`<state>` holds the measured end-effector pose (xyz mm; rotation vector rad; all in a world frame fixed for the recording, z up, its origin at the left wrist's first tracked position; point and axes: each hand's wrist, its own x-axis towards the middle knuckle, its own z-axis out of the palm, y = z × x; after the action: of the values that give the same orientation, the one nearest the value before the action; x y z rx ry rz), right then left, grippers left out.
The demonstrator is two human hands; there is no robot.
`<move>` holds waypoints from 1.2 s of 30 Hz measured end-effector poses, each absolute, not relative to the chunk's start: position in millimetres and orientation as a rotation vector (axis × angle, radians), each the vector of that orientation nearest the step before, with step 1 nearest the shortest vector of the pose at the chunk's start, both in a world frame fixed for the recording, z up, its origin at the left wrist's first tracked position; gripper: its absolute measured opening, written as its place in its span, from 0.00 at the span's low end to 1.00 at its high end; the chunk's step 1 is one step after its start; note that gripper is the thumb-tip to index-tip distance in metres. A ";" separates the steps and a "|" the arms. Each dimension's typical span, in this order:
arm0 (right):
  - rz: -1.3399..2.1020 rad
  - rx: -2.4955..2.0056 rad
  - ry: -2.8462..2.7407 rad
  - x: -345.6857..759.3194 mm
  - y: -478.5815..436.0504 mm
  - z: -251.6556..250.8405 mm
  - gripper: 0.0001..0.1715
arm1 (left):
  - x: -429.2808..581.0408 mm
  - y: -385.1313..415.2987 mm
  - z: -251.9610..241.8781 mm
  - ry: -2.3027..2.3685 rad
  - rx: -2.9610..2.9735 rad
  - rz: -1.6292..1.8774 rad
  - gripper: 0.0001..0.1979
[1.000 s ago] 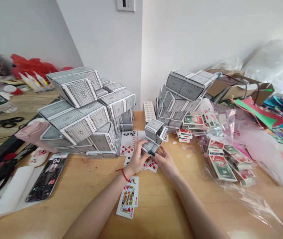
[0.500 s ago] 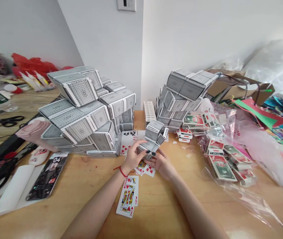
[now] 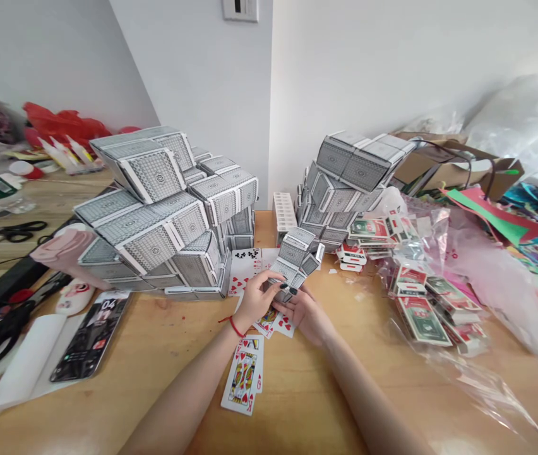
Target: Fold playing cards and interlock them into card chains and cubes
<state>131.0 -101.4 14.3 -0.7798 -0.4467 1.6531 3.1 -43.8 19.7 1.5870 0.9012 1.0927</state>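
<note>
Several folded playing cards (image 3: 296,251), grey-patterned backs outward, form a small angular piece held up at the middle of the table. My left hand (image 3: 258,297) is closed on its lower left side, thumb on top; a red cord circles that wrist. From the right and below, my right hand (image 3: 307,315) grips the same piece, its thumb close to the left thumb. Under the hands lie loose cards (image 3: 284,324), face up and partly hidden. Nearer me is a king of hearts (image 3: 242,379) overlapping another card.
Box-like stacks of folded cards stand at the left (image 3: 150,221) and right (image 3: 349,170). Red and green card boxes (image 3: 420,319) lie among clear plastic at right. A phone (image 3: 89,338), black scissors (image 3: 6,335) and a white roll (image 3: 25,360) are at left.
The folded-card piece has tilted slightly, its upper part leaning more to the right. Both hands keep their grip and have shifted only a little.
</note>
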 end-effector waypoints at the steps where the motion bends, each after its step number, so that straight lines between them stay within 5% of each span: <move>1: 1.651 -0.783 -0.446 131.1 -101.4 14.5 0.27 | 3.6 -44.2 20.2 0.901 1.576 1.091 0.08; 14: 1.620 -0.776 -0.407 132.0 -100.7 11.6 0.26 | 2.5 -44.6 17.9 0.882 1.595 1.065 0.10; 20: 1.598 -0.809 -0.410 129.2 -100.6 11.9 0.30 | 5.3 -40.0 12.0 0.788 1.373 1.083 0.26; 28: 1.553 -0.874 -0.572 126.7 -102.8 7.0 0.41 | 11.9 -34.9 10.6 0.996 1.299 1.057 0.15; 36: 1.557 -0.895 -0.623 127.1 -103.8 8.5 0.37 | 9.0 -35.0 8.4 0.963 1.265 1.047 0.14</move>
<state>127.1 -103.8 8.5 -0.8945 -0.6229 1.5572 9.0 -35.0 8.4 1.2652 0.9634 1.0471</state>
